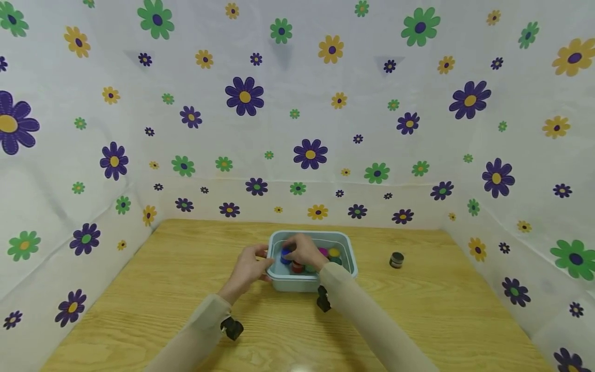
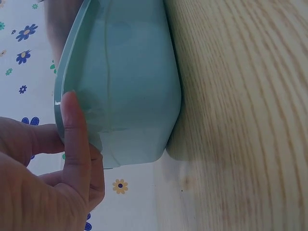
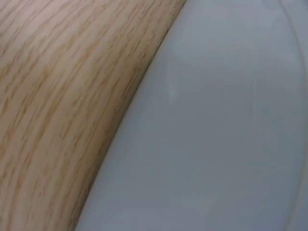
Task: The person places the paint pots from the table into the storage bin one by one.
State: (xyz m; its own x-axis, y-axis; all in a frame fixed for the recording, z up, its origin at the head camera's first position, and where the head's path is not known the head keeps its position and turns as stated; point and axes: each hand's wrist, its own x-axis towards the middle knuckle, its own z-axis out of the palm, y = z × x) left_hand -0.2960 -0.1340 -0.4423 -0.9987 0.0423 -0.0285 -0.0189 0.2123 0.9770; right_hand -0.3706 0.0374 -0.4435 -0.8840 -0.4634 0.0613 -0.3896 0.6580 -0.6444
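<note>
A pale blue plastic basin stands on the wooden table, holding several small jars. At its left end my left hand grips the rim; in the left wrist view, fingers of that hand lie along the outer wall and behind the edge. My right hand reaches inside, its curled fingertips at a small blue jar on the left side. A red jar sits below that hand, with yellow and magenta lids to its right. The right fingertips partly hide what they pinch.
A small dark-lidded jar stands alone on the table, right of the basin. Flower-printed white cloth encloses the back and both sides. In the right wrist view only the basin wall and wood grain show.
</note>
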